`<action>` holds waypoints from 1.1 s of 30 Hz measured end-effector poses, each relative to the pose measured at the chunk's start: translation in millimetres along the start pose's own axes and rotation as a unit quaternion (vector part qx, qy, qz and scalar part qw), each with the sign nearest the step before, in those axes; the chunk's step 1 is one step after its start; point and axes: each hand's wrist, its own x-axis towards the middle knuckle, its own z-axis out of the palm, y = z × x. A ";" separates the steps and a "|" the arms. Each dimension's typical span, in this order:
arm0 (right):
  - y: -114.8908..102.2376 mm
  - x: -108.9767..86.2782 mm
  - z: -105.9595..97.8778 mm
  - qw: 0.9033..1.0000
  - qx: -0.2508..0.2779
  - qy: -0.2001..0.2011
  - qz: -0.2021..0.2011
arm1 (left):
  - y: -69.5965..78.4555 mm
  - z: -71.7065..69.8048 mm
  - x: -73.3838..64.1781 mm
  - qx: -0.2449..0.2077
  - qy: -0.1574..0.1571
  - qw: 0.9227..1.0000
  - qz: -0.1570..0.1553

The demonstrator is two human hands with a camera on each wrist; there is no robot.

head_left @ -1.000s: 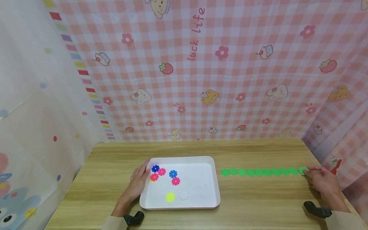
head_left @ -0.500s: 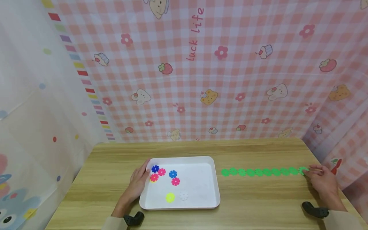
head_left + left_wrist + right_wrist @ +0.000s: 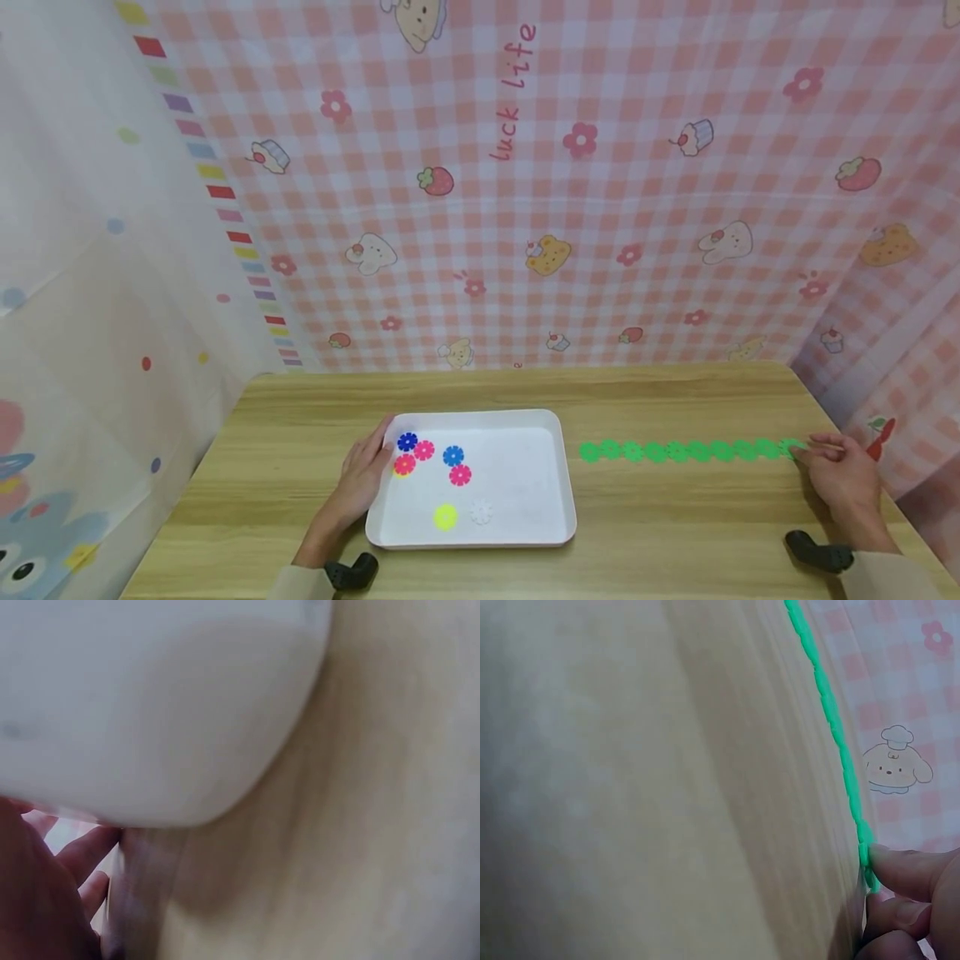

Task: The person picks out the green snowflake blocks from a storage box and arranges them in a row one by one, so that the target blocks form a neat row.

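Observation:
In the head view, my left hand rests against the left side of a white tray, fingers along its outer wall and thumb at the rim. The left wrist view shows those fingers beside the tray's wall. On the table's right, a straight chain of linked green snowflake discs lies lengthwise. My right hand pinches the disc at its right end between thumb and index finger. Seen edge-on in the right wrist view, the chain runs away from my fingertips.
Inside the tray lie loose snowflake discs: a dark blue disc, a lighter blue disc, several pink ones, a yellow disc and a pale clear disc. A checked curtain hangs behind the wooden table.
My right fingers have shifted slightly at the end disc, and the wrist has moved a little left. The left hand, tray and chain stay in place.

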 end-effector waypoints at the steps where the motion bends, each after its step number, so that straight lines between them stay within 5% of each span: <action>1: 0.4 -0.3 0.2 1.000 -0.001 0.001 -0.001 | 0.0 0.3 -0.2 0.001 0.000 1.000 0.000; 25: 1.9 -0.4 2.5 1.000 -0.019 0.018 -0.008 | -0.9 1.3 10.7 -0.015 0.000 0.999 0.037; 29: -10.5 -8.2 4.1 0.998 -0.047 0.017 -0.049 | -1.1 -3.3 12.8 -0.044 -0.010 0.997 0.064; 33: -34.4 -19.2 6.3 0.988 -0.071 -0.002 -0.136 | 2.8 -11.8 12.1 -0.050 -0.014 0.996 0.076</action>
